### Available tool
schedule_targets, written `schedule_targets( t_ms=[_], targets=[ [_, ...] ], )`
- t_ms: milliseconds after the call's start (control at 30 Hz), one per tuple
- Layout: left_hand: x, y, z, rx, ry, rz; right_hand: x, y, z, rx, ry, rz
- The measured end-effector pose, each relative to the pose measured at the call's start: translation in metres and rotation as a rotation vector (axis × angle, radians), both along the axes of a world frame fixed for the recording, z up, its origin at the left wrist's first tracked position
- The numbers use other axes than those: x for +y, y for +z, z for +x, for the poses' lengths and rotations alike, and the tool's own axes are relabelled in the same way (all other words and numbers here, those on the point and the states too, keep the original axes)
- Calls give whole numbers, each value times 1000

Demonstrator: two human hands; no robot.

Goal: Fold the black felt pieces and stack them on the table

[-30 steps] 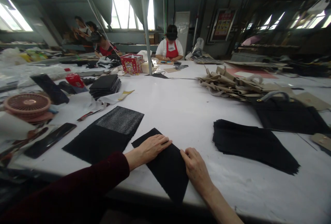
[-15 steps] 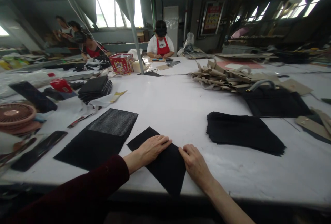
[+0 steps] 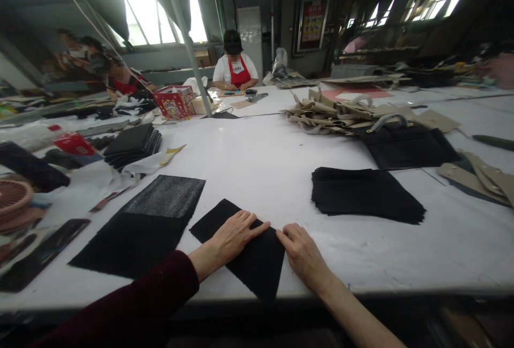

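A black fabric piece lies slantwise at the near edge of the white table, one corner reaching the table's front. Across its upper part rests my left hand, palm down, fingers stretched out and one digit pointing along the far edge. At the piece's right corner my right hand has its fingers curled, the fingertips pinching the edge. To the left lies a stack of black fabric pieces, with a greyish speckled patch at its far end. Another stack of black fabric lies to the right.
A black handbag and a heap of beige strips are at the back right. On the left are a pink fan, a dark phone-like slab and folded black pieces. A person in a red apron sits opposite.
The view has swung a little to the right, so the table's things sit further left. One digit of my left hand now stretches out toward my right fingertips. The fabric piece stays nearly in place.
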State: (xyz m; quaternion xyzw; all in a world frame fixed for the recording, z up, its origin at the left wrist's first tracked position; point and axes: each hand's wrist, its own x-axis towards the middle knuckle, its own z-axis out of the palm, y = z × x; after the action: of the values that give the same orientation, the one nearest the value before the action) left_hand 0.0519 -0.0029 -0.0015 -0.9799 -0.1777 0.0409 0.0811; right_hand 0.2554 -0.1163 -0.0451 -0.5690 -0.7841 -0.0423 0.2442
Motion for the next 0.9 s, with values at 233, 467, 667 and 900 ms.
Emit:
schedule_targets(
  t_ms=[233,467,667,900],
  targets=[
    [-3,1,3,-34,-55,-65,-5,3,2,-49,-14,-8],
    [-4,2,3,-42,-43,-102,-22,4,11,-39,-50,-31],
    [-4,4,4,-57,-44,-99,-21,13,11,190,-120,45],
    [-6,-8,0,-92,-30,-103,16,8,-38,125,-142,12]
  ],
)
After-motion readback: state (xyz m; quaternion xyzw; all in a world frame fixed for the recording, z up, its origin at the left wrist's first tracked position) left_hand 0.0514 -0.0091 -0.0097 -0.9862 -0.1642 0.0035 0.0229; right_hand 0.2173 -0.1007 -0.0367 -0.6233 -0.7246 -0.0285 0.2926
